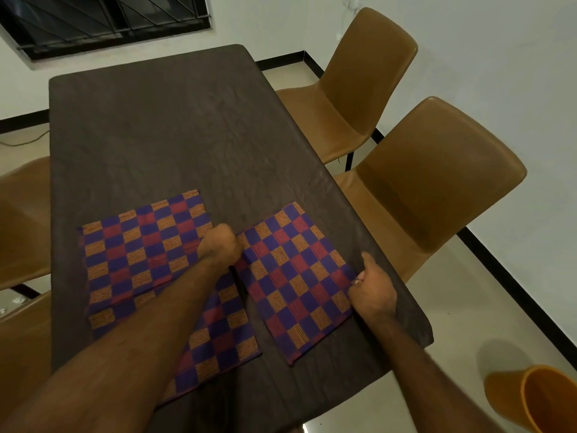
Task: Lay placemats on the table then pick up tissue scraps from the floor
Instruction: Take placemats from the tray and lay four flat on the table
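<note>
Checkered placemats in purple, red and orange lie on the dark brown table (175,126). On the left, a stack of overlapping placemats (131,254) lies flat. A single placemat (296,279) lies on the right side, near the table's right edge. My left hand (221,245) grips that placemat's left edge with curled fingers. My right hand (371,285) pinches its right edge. Small white tissue scraps (17,300) lie on the floor at the far left, below a chair.
Two tan chairs (431,195) (359,89) stand along the table's right side, and two more chairs (22,220) on the left. An orange bin (543,401) stands on the pale floor at the bottom right. A barred window (103,20) is beyond the table.
</note>
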`<act>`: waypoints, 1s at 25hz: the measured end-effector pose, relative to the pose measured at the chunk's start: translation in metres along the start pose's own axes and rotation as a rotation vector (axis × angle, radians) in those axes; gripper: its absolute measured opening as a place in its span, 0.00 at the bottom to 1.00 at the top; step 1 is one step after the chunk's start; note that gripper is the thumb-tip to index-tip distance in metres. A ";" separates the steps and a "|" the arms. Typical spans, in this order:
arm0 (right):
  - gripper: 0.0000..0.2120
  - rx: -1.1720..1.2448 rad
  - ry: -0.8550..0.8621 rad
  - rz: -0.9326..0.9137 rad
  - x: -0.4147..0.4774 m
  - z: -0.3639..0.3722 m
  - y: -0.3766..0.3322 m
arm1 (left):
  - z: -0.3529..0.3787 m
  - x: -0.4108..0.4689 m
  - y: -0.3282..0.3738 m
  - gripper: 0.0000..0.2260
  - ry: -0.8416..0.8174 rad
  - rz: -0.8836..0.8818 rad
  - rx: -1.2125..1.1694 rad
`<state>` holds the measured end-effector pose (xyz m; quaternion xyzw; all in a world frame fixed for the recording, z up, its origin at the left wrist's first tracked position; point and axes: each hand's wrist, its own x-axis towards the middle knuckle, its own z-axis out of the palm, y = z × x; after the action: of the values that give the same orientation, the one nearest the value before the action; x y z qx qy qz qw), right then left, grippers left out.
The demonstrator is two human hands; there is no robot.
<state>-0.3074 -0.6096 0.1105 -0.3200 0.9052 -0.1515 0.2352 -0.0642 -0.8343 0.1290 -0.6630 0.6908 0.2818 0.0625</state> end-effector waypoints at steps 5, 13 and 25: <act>0.29 -0.042 0.075 -0.152 0.017 -0.034 -0.011 | -0.018 -0.033 -0.010 0.04 -0.131 -0.061 -0.377; 0.20 -0.348 -0.023 -0.525 0.102 -0.091 -0.077 | 0.071 -0.170 -0.020 0.11 -0.256 -0.322 -1.198; 0.29 -0.417 0.061 -0.730 0.125 -0.033 -0.098 | 0.119 -0.199 -0.005 0.13 0.045 -0.210 -0.901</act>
<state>-0.3605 -0.7601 0.1391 -0.6556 0.7504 -0.0480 0.0693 -0.0712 -0.6023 0.1202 -0.6962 0.4298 0.5318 -0.2187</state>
